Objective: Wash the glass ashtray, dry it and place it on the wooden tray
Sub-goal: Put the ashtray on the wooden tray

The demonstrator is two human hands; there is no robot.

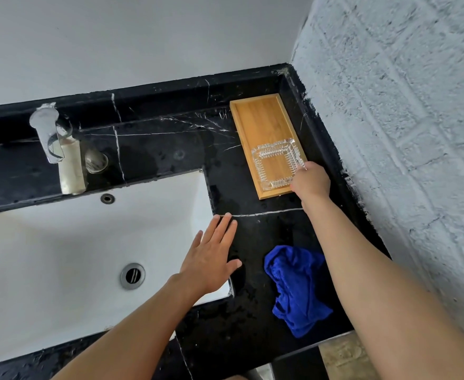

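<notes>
The square clear glass ashtray [276, 165] rests on the near end of the wooden tray [261, 122], which lies on the black marble counter by the right wall. My right hand [311, 181] grips the ashtray's near right corner. My left hand [211, 256] lies flat, fingers spread, on the counter at the right rim of the sink and holds nothing.
A white sink [61, 256] with a metal drain [132, 276] fills the left. A chrome tap [48, 135] and a round knob [96, 160] stand behind it. A crumpled blue cloth [296, 289] lies on the counter under my right forearm. A rough white brick wall [403, 133] bounds the right.
</notes>
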